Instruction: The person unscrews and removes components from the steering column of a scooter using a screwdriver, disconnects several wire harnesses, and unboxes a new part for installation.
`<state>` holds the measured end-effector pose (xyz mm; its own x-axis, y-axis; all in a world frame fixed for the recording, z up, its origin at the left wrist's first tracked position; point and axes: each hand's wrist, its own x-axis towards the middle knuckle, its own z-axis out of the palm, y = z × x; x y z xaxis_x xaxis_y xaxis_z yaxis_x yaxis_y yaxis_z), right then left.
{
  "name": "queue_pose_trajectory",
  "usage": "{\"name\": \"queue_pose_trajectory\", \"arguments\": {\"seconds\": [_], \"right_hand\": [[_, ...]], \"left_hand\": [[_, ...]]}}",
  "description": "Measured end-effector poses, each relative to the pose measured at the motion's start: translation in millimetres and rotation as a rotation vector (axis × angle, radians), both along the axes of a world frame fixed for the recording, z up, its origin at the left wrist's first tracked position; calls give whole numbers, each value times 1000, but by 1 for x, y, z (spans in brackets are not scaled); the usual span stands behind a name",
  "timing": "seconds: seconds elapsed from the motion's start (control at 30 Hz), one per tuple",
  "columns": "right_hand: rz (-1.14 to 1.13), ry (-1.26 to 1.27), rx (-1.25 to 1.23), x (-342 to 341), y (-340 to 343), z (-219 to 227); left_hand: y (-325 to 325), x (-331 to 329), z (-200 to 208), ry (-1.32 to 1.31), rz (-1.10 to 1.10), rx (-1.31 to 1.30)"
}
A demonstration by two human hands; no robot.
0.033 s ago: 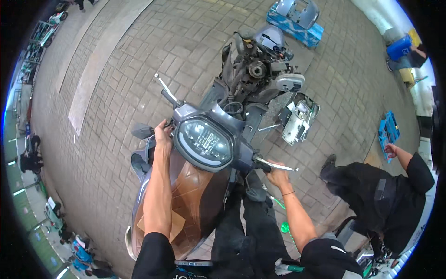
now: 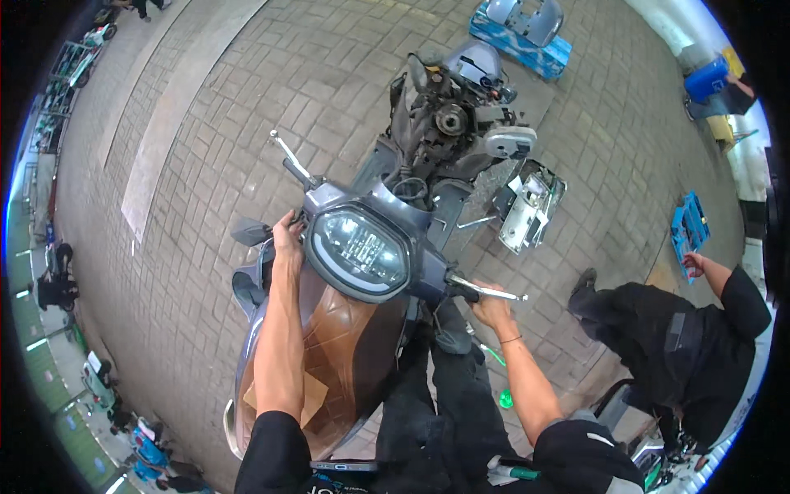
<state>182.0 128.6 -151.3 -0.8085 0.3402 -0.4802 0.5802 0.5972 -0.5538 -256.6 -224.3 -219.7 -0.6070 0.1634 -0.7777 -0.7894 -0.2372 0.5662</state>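
Observation:
A scooter's handlebar assembly, with dark grey covers and an oval headlight [image 2: 362, 249], lies in front of me above a brown scooter seat [image 2: 341, 333]. My left hand [image 2: 285, 240] is closed at the left edge of the headlight cover, its fingertips partly hidden behind it. With curled fingers, my right hand [image 2: 491, 308] grips the right handlebar end, just below a silver brake lever [image 2: 491, 291]. Another silver brake lever [image 2: 290, 156] sticks up at the upper left of the assembly. A dark mirror [image 2: 249, 231] sits beside my left hand.
Beyond the headlight stands a stripped scooter frame [image 2: 448, 123] with exposed mechanics. A white part with loose pieces [image 2: 531, 210] lies on the paving. A blue box [image 2: 518, 49] holds a grey panel. At right a co-worker in black [image 2: 675, 346] bends near a blue crate [image 2: 690, 226].

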Motion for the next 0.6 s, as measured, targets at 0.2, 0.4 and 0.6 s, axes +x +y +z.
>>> {"name": "queue_pose_trajectory", "arguments": {"seconds": [0.2,0.4,0.6], "right_hand": [[7,-55,-34,19,30,2],[-19,53,-126,10,9,24],[-395,-61,-173,138,45,-4]], "left_hand": [[49,18,3,-131,-128,39],[-7,18,82,29,-50,-291],[77,177,204,761,-60,-598]]}}
